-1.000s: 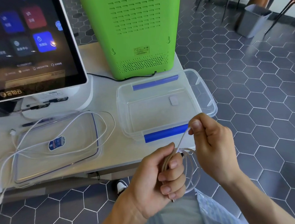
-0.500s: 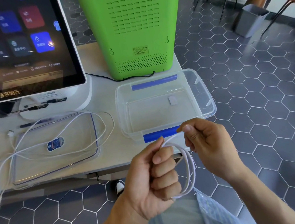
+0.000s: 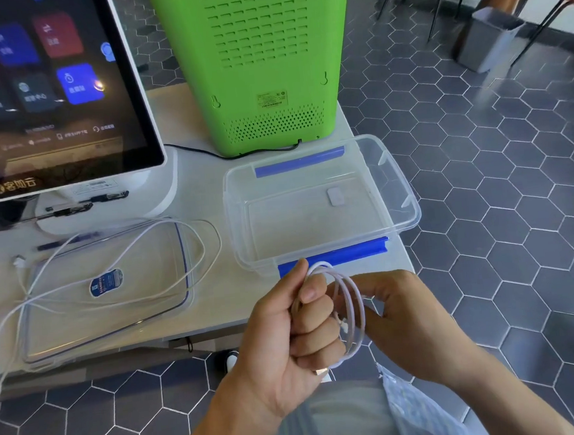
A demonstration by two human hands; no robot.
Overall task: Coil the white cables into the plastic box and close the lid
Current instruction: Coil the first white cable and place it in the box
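My left hand [image 3: 298, 336] is closed in a fist around a white cable [image 3: 352, 301] wound into a small coil, just in front of the table's edge. Behind the coil, my right hand [image 3: 410, 321] has its fingers on the loops. The clear plastic box [image 3: 397, 195] with blue clips stands open on the table beyond my hands, with only a small white square inside. Its clear lid [image 3: 169, 315] lies flat to the left. Loose white cables [image 3: 183, 232] sprawl across the lid.
A touchscreen terminal [image 3: 45, 92] stands at the back left and a green device [image 3: 259, 58] at the back centre, with a black cord behind the box. Right of the table is hexagon-tiled floor with chair legs and a grey bin [image 3: 486, 38].
The cable's free end has been wound down into the coil. My right hand dropped from above the coil to behind it. My left fist rose slightly toward the box.
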